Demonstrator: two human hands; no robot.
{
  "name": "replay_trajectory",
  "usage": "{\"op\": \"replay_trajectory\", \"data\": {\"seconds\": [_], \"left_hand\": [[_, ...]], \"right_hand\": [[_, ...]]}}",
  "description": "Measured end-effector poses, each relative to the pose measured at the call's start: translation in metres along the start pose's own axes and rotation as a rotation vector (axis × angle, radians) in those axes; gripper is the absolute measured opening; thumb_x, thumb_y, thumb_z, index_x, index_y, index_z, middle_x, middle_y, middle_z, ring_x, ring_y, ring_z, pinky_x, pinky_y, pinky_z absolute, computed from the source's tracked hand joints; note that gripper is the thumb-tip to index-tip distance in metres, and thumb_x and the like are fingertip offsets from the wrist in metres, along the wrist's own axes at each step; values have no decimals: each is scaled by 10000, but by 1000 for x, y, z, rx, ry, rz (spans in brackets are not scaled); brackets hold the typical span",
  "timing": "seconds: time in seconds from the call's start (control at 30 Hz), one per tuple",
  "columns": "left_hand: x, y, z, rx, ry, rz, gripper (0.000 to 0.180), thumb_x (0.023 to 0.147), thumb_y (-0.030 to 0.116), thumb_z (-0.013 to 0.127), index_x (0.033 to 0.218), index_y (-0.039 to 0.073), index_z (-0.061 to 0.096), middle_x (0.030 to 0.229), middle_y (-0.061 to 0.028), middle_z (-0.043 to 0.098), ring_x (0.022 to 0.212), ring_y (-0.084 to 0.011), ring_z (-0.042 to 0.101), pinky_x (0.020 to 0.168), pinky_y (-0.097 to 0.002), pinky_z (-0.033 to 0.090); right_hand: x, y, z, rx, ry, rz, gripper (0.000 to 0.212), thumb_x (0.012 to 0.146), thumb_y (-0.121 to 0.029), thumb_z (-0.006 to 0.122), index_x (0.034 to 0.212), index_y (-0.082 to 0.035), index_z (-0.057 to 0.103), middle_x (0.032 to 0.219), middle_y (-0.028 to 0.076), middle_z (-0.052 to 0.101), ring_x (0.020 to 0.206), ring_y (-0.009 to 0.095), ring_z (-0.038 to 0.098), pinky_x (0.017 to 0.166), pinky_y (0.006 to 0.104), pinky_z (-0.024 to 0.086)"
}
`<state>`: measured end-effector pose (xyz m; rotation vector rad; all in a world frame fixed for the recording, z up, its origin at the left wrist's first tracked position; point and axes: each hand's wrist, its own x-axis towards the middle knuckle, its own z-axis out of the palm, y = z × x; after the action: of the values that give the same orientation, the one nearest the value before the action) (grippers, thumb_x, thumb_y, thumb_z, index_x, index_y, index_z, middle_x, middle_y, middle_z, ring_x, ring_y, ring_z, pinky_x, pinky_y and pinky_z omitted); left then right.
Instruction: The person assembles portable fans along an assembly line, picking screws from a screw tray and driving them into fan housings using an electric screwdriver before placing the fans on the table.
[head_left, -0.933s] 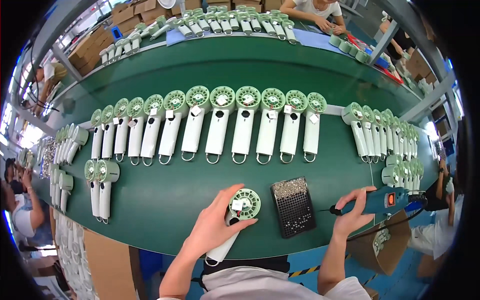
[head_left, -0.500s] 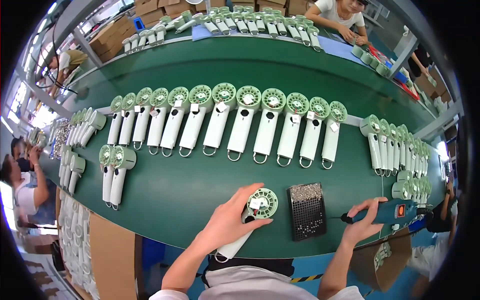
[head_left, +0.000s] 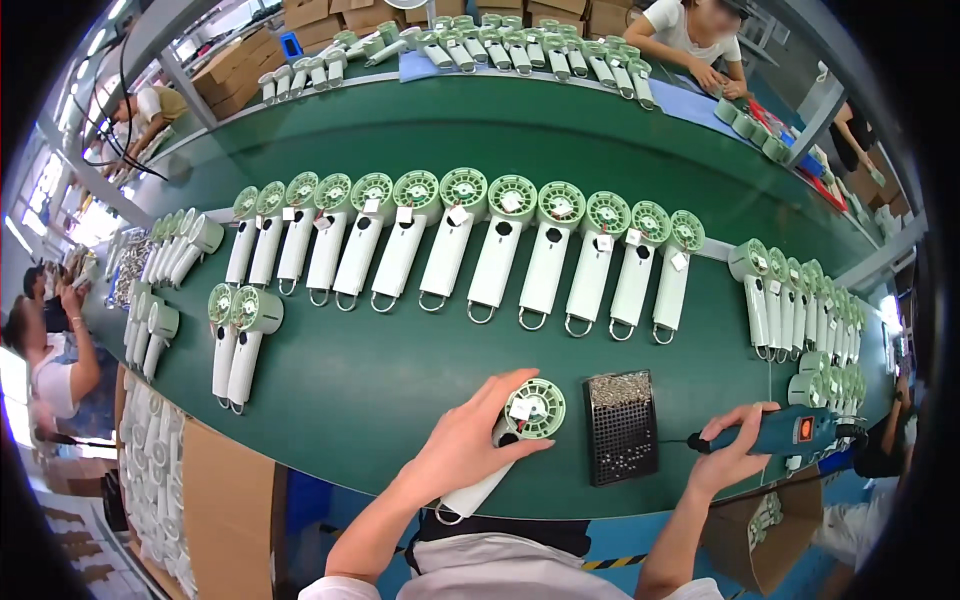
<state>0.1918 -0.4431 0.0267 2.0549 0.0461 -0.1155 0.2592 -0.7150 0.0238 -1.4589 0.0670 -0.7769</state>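
My left hand (head_left: 462,440) is closed around a handheld fan (head_left: 537,408) near the front edge of the bench. Its round green head faces up, with a small white tag and a bit of red wire on it, and its white handle points down toward me. To the right of that fan lies a black perforated tray (head_left: 622,455) with small metal screws (head_left: 620,387), heaped at its far end and scattered at the near end. My right hand (head_left: 730,455) grips a blue electric screwdriver (head_left: 770,434), whose thin bit points left and ends at the tray's right side.
A row of similar fans (head_left: 488,265) spans the green bench (head_left: 400,355). Two more fans (head_left: 238,350) lie at left, and further groups (head_left: 790,300) stand at right. Across the bench, a person (head_left: 700,50) works beside more fans. An open cardboard box (head_left: 765,530) sits below at right.
The whole view has shifted slightly, so the bench and fans appear a little further right. Both hands keep their grips, and the screwdriver bit stays beside the tray.
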Motion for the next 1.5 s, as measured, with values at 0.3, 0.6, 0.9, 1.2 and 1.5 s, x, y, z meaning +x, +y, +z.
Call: {"op": "replay_trajectory", "data": {"seconds": [0.3, 0.6, 0.9, 1.2, 1.5], "left_hand": [[1, -1, -3, 2, -48, -18, 721, 781, 340, 750, 1370, 127, 393, 1231, -128, 537, 869, -345, 639, 739, -407, 519], [-1, -1, -3, -9, -37, -4, 706, 786, 327, 747, 1367, 142, 392, 1253, -118, 528, 874, -343, 640, 745, -411, 521], [2, 2, -3, -1, -79, -32, 712, 784, 331, 748, 1371, 148, 388, 1261, -119, 526, 906, -342, 639, 768, -407, 524], [2, 3, 3, -23, 14, -19, 695, 734, 178, 809, 1337, 118, 468, 1222, -68, 567, 903, -185, 621, 729, -303, 514], [4, 2, 5, -10, 28, 5, 695, 715, 151, 812, 1325, 99, 483, 1225, -76, 570, 957, -183, 618, 746, -298, 514]], "right_hand": [[1, -8, 7, -3, 20, 4, 197, 931, -110, 497, 799, 35, 477, 558, 62, 457, 389, 120, 410, 424, 251, 420], [1, -10, 10, -25, 25, 5, 273, 934, -125, 495, 696, 5, 458, 528, 59, 439, 382, 125, 406, 445, 248, 438], [0, -5, 2, -14, 13, 13, 170, 936, -119, 498, 885, 42, 476, 597, 58, 469, 395, 122, 419, 422, 258, 411], [-1, -3, 3, -10, 8, 37, 266, 951, -130, 492, 1138, 50, 431, 600, 47, 463, 404, 106, 416, 412, 244, 381], [-1, 0, -1, 4, -3, 23, 266, 950, -118, 481, 1149, 46, 413, 619, 57, 466, 409, 115, 423, 396, 262, 385]]}}
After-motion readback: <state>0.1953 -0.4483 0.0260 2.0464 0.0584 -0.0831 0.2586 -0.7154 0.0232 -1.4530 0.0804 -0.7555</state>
